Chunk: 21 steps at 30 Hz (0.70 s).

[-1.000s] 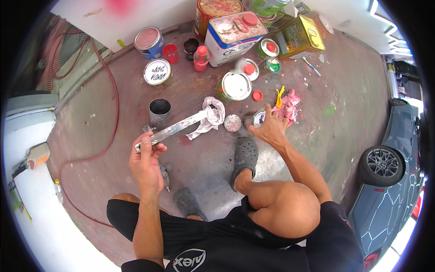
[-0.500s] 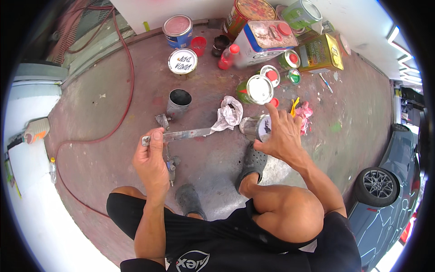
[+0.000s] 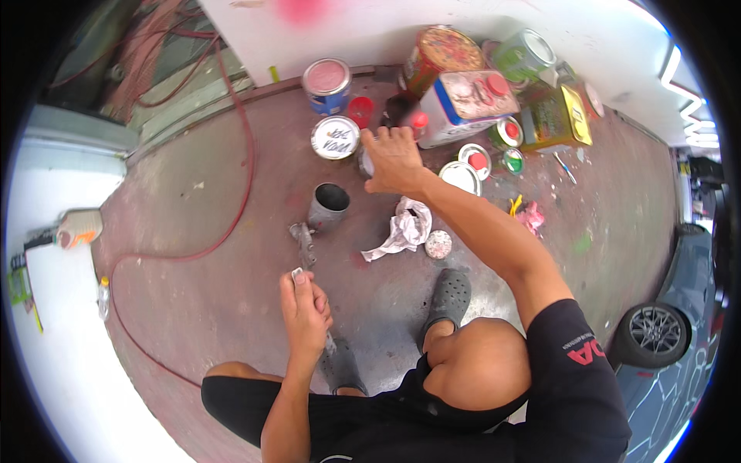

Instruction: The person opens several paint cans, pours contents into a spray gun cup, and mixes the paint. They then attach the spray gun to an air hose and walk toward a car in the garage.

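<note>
My left hand (image 3: pixel 306 312) is closed around a flat metal strip (image 3: pixel 297 272), whose end shows above my thumb. Ahead of it, a paint-stained spray gun (image 3: pixel 303 245) lies by a grey cup (image 3: pixel 330 202) with a dark inside. My right hand (image 3: pixel 395 160) stretches across to the far side, its fingers curled round a small silver can (image 3: pixel 366 163), mostly hidden, beside a white-lidded can (image 3: pixel 335 137). Under that forearm are a crumpled white cloth (image 3: pixel 409 228) and a round, speckled white piece (image 3: pixel 438 245). My forearm partly covers another white-lidded can (image 3: pixel 461 177).
A large white-and-blue canister (image 3: pixel 471 108), a yellow tin (image 3: pixel 557 119) and several paint cans stand along the wall. A red hose (image 3: pixel 248 154) curves over the floor at left. A pink crumpled cloth (image 3: pixel 531 217) lies at right, and a grey car (image 3: pixel 656 386) stands beyond.
My right hand has moved far and left, carrying the small silver can from beside the white cloth. The metal strip has swung from sideways to nearly end-on in my left hand.
</note>
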{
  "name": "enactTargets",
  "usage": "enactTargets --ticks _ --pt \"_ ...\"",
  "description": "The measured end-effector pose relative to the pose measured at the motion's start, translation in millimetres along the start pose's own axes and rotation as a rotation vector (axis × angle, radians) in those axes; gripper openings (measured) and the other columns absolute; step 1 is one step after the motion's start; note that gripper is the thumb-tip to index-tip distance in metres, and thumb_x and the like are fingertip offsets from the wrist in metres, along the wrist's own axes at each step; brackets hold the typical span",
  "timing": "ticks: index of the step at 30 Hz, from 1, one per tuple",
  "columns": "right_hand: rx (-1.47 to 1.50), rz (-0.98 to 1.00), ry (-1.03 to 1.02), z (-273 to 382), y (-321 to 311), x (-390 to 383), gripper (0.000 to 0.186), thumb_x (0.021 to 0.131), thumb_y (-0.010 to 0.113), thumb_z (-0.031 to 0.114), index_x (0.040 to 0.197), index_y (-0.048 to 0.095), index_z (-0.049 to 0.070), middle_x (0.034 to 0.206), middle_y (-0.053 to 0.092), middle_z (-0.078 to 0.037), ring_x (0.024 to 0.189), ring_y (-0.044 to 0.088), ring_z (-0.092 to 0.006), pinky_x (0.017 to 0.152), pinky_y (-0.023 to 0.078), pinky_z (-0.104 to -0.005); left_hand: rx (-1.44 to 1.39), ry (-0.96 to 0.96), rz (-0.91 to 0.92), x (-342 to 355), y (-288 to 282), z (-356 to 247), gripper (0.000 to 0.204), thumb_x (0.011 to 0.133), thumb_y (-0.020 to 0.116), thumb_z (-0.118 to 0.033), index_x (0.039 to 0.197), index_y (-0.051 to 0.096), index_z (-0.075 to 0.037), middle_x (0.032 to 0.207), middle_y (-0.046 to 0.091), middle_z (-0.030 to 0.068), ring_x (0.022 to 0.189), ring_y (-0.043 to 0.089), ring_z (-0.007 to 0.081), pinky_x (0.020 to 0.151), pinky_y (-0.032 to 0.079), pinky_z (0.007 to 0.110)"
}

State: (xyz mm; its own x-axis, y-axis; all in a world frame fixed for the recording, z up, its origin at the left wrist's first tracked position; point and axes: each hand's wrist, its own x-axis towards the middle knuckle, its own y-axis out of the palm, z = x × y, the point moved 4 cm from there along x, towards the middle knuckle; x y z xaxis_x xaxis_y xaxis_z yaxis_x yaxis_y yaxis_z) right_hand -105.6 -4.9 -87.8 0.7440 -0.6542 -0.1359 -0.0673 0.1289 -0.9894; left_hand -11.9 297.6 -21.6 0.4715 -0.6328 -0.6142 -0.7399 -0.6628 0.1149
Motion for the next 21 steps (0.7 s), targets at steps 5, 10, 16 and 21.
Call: enactTargets --ticks 5,10,16,21 --pt "0.013 -0.168 -0.075 -10 0 -11 0.09 0.072 0.091 0.046 0.142 0.056 0.001 0.129 0.066 -0.018 0.124 0.06 -0.0365 0.102 0.043 -0.049 0.109 0.055 0.057 9 9 27 0.032 0.119 0.042 -0.035 0.119 0.054 -0.006 0.078 0.053 0.0021 0.053 0.046 0.0067 0.045 0.039 0.025" --pt "0.392 -0.319 0.102 -33 -19 -91 0.074 0.089 0.081 0.044 0.146 0.057 0.002 0.149 0.059 -0.019 0.145 0.049 -0.0384 0.115 0.038 -0.0543 0.323 0.034 0.19 28 45 38 0.034 0.118 0.045 -0.035 0.13 0.056 -0.004 0.08 0.058 0.0016 0.054 0.051 0.0068 0.046 0.043 0.025" --pt "0.282 -0.37 0.313 -115 14 -161 0.101 0.08 0.083 0.056 0.157 0.047 0.0 0.159 0.051 -0.022 0.15 0.043 -0.0424 0.122 0.034 -0.0552 0.238 -0.071 0.308 89 174 74 0.028 0.117 0.046 -0.03 0.119 0.056 -0.004 0.076 0.058 0.0029 0.05 0.051 0.0093 0.042 0.043 0.027" --pt "0.477 -0.336 0.182 -137 48 -165 0.098 0.08 0.079 0.047 0.159 0.043 0.001 0.161 0.047 -0.023 0.152 0.041 -0.0438 0.125 0.032 -0.0555 0.29 -0.01 0.3 120 236 92 0.028 0.118 0.044 -0.03 0.117 0.056 -0.004 0.072 0.056 0.0026 0.048 0.05 0.0095 0.04 0.041 0.028"
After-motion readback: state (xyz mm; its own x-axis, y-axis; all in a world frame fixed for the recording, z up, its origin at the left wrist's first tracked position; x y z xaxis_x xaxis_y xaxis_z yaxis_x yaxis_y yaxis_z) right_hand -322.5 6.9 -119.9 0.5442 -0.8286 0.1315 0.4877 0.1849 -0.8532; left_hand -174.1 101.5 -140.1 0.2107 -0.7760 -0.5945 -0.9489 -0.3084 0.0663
